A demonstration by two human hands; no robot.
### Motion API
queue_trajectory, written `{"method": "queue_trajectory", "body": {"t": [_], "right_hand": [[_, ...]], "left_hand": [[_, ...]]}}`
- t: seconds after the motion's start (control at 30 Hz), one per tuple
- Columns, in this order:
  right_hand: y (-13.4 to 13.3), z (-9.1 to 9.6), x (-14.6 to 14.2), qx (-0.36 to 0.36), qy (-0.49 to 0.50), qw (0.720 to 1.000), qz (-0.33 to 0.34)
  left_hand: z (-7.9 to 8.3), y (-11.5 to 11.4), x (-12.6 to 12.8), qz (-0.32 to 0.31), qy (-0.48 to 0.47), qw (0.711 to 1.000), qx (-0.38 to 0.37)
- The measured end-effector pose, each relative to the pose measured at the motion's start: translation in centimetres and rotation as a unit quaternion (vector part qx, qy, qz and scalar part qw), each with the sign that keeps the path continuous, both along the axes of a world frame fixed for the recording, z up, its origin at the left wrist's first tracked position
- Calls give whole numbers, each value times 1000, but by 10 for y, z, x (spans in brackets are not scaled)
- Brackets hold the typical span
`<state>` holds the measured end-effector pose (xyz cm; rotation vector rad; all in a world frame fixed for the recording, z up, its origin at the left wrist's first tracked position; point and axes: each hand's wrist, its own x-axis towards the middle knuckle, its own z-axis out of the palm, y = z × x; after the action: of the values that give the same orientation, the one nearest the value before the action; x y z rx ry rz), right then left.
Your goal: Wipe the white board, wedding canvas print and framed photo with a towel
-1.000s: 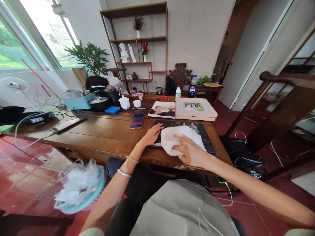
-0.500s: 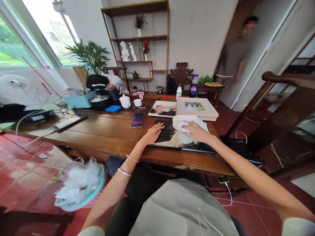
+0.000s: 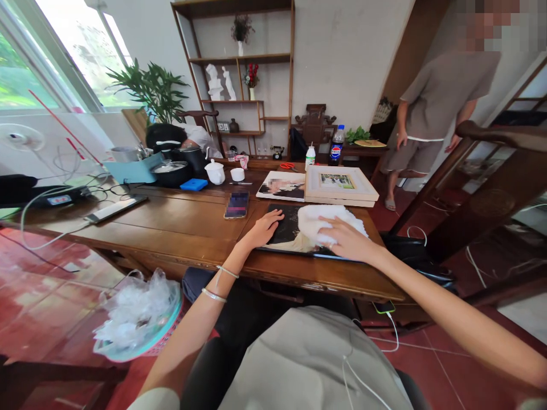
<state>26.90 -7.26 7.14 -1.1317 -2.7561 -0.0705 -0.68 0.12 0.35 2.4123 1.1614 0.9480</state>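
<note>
A dark photo panel (image 3: 285, 225) lies flat at the near edge of the wooden table, with a pale dress-like shape along its lower part. My left hand (image 3: 265, 226) rests on the panel's left edge, fingers stretched out and holding nothing. Bunched under my right hand (image 3: 347, 238) is a white cloth (image 3: 311, 222), which that hand grips and presses on the panel's right part. The cloth hides much of the picture beneath it. Just behind are a white-framed picture (image 3: 371, 196) and a photo print (image 3: 280, 187).
Left of the panel lies a phone (image 3: 236, 205). Farther back stand a white teapot (image 3: 215, 172), a cup (image 3: 237, 174), a cola bottle (image 3: 337, 146) and red-handled scissors (image 3: 287, 165). A basket of plastic bags (image 3: 137, 313) is on the floor; a person (image 3: 444, 97) stands at right.
My right hand has moved slightly right and nearer me with the cloth. My left hand stays on the panel's edge. The person at right has come closer.
</note>
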Motion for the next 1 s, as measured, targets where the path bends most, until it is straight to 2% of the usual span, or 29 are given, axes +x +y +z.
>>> {"method": "queue_trajectory", "body": {"t": [0.13,0.23,0.3,0.37,0.53,0.63,0.7,0.77,0.9,1.0], "right_hand": [[43,-3,10,35,-4,997,-68],[46,-6,10,40,-9,995,-87],[30,-7,7,39,-5,996,-79],[2,-8,1,35,6,998,-55],[-72,-7,-13,-5,10,999,50],[-82,-6,-15,-18,8,995,96],[-69,-5,-12,-10,18,995,93],[-44,-4,-5,8,27,998,63],[16,0,17,47,11,998,-36],[47,4,33,51,-7,993,-109]], "left_hand": [[0,0,0,-2,-2,1000,-2],[0,0,0,-1,-5,1000,-3],[0,0,0,0,-4,1000,-3],[-1,1,0,0,3,1000,-2],[-3,4,0,-1,4,1000,6],[-4,4,-1,-4,2,1000,8],[-4,4,-1,-5,3,1000,8],[-3,3,-1,-5,3,1000,6],[-1,2,-1,-5,-1,1000,-1],[-1,2,-1,-5,2,1000,0]]}}
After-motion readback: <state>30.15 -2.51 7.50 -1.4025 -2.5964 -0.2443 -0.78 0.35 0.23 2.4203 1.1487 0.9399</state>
